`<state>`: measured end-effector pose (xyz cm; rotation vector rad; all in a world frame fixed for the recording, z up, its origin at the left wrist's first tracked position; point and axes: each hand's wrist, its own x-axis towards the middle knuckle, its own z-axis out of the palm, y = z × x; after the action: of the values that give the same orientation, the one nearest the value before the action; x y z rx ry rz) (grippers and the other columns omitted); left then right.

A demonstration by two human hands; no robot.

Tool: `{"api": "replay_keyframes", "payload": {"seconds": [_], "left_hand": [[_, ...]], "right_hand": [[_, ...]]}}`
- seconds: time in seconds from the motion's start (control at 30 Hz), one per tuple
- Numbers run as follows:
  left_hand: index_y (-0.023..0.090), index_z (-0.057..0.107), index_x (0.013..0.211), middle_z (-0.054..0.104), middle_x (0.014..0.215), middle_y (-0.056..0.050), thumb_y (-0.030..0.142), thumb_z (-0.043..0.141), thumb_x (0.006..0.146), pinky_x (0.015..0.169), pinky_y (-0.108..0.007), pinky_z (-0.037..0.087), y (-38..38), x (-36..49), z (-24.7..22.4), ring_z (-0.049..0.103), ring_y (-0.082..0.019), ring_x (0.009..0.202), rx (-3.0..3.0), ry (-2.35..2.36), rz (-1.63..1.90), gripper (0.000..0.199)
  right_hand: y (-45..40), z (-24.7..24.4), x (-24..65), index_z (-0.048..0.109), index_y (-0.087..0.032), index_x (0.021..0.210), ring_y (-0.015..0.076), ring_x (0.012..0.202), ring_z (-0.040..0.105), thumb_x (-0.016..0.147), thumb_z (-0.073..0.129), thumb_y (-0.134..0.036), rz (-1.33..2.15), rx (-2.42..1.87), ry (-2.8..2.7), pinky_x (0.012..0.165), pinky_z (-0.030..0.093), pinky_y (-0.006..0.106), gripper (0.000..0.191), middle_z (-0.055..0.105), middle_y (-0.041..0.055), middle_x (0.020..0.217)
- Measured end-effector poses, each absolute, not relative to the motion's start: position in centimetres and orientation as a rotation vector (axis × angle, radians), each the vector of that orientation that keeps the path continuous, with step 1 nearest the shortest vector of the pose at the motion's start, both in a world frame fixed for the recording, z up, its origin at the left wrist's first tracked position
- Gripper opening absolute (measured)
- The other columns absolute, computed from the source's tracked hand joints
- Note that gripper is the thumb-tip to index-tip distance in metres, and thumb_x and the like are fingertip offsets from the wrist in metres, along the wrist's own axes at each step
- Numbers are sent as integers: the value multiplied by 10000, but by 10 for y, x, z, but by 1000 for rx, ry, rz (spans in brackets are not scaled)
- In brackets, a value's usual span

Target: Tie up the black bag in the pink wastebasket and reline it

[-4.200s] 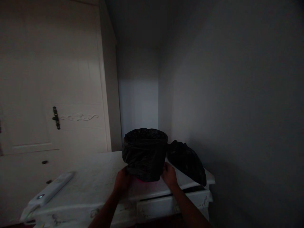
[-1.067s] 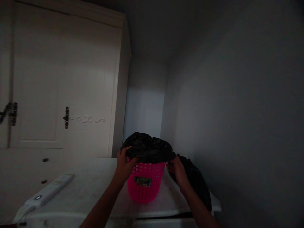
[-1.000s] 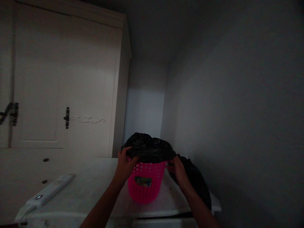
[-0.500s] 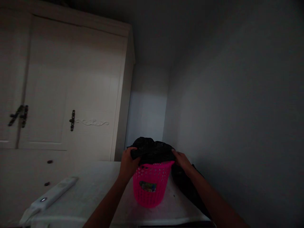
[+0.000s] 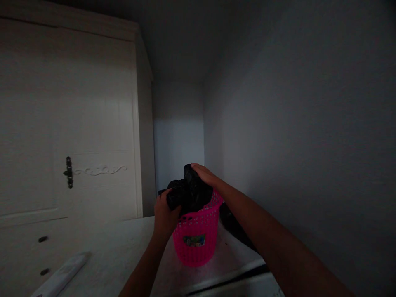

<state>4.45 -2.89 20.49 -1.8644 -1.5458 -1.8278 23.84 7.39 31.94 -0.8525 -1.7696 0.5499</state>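
A pink perforated basket point(image 5: 195, 243) with a small picture label stands upright on a white surface point(image 5: 130, 243). Over its opening is a bunched black plastic bag point(image 5: 193, 194). At the basket's left rim, my left hand point(image 5: 165, 210) has its fingers wrapped round the bag. My right hand point(image 5: 206, 174) grips a raised part of the same bag above the right side of the rim. The lower part of the bag is hidden inside the basket.
A white wardrobe point(image 5: 102, 103) with dark handles stands at the left. A white power strip point(image 5: 62, 276) lies at the lower left. Behind the basket at the right is a dark item point(image 5: 233, 225), beside the grey wall point(image 5: 293, 144).
My right hand has moved up and left, lifting and bunching the bag, which now uncovers the basket's right rim. The view has turned slightly right.
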Motion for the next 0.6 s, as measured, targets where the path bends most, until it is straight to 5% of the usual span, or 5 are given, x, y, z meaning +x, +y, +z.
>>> {"api": "replay_keyframes", "payload": {"seconds": [0.13,0.43,0.6], "left_hand": [[157,567,1324,644,1249,-148,165,622,763,1085,-523,490,-27,56,202,625,-315,1205,-1884,-1471,-1815,563],[174,413,1520,538,1427,-201,358,589,929,1114,-665,414,-46,77,209,508,-388,1370,-1637,-1794,-1878,643],[110,232,1608,344,1544,-281,401,659,865,1150,-724,317,-47,56,219,337,-464,1472,-1341,-1675,-2055,905]], "right_hand": [[43,354,207,519,-303,1512,257,1520,398,1035,405,-642,226,-879,-2154,1273,179,503,597,474,51,1624],[-34,421,180,331,-292,1610,265,1506,397,1049,473,-509,-749,-315,-2360,1216,229,478,618,401,89,1667],[-69,444,187,232,-305,1642,274,1518,365,1089,328,-474,-1029,-214,-2283,1184,279,453,586,395,49,1671]]}}
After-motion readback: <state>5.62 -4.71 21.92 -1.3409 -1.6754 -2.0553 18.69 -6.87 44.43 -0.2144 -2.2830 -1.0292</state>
